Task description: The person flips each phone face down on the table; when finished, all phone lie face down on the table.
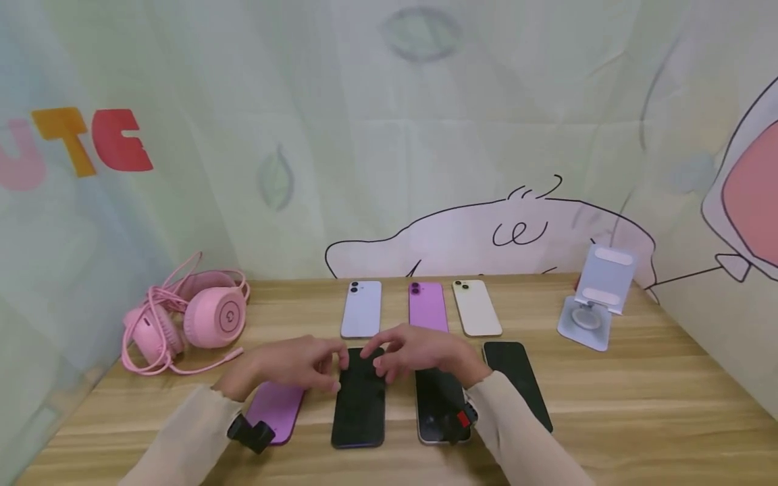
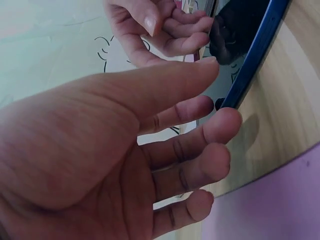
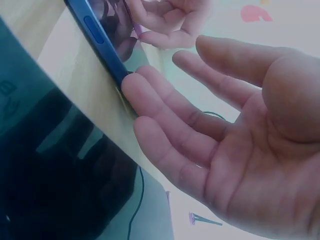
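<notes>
A dark-screened phone (image 1: 358,412) with a blue frame (image 2: 260,52) lies face up on the table between both hands. My left hand (image 1: 304,364) is at its upper left side, fingers loosely bent. The right hand (image 1: 419,351) is over its upper right corner, with relaxed, slightly spread fingers. Fingertips of each hand come close to the phone's edge in the wrist views; whether they touch I cannot tell. Below the left wrist is a purple phone (image 1: 276,408), partly covered. Another dark-screened phone (image 1: 440,398) lies partly under the right wrist.
Farther back lie a pale blue phone (image 1: 361,310), a purple phone (image 1: 428,304) and a cream phone (image 1: 477,308), camera sides up. One more dark phone (image 1: 519,378) lies right of the right hand. Pink headphones (image 1: 213,317) sit at left, a folding stand (image 1: 604,277) at right.
</notes>
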The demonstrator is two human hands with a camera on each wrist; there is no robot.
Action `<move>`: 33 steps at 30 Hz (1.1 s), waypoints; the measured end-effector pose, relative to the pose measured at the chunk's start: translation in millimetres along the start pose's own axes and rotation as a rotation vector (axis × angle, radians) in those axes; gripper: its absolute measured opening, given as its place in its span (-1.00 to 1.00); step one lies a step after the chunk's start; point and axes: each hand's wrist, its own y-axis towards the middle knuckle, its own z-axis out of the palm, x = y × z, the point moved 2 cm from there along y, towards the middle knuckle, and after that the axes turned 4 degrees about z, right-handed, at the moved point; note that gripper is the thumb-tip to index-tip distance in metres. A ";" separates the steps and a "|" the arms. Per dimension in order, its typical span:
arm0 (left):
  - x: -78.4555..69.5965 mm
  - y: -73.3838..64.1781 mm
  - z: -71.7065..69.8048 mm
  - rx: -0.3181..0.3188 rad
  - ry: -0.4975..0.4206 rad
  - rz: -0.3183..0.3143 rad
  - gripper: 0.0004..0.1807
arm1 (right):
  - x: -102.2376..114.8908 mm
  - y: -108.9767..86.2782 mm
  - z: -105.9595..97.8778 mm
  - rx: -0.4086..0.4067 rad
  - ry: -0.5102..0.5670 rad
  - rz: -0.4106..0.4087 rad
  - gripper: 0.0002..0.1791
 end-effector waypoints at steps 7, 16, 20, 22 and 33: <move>-1.4 2.3 3.2 -0.003 -0.009 0.023 -0.70 | -0.4 1.3 -1.3 0.009 0.031 0.020 -0.68; -4.5 6.4 8.2 -0.007 -0.017 0.038 -0.62 | -1.2 -0.4 -2.2 0.028 0.110 0.062 -0.57; -4.7 7.0 8.6 -0.012 -0.014 0.048 -0.58 | 0.1 -2.8 -3.7 0.039 0.117 0.082 -0.56; -4.8 7.3 8.7 -0.016 -0.016 0.048 -0.58 | 0.7 -4.2 -4.0 0.053 0.127 0.093 -0.54; -2.0 9.4 10.5 -0.008 -0.029 0.036 -0.58 | 0.3 -6.9 5.4 0.153 0.165 0.145 -0.45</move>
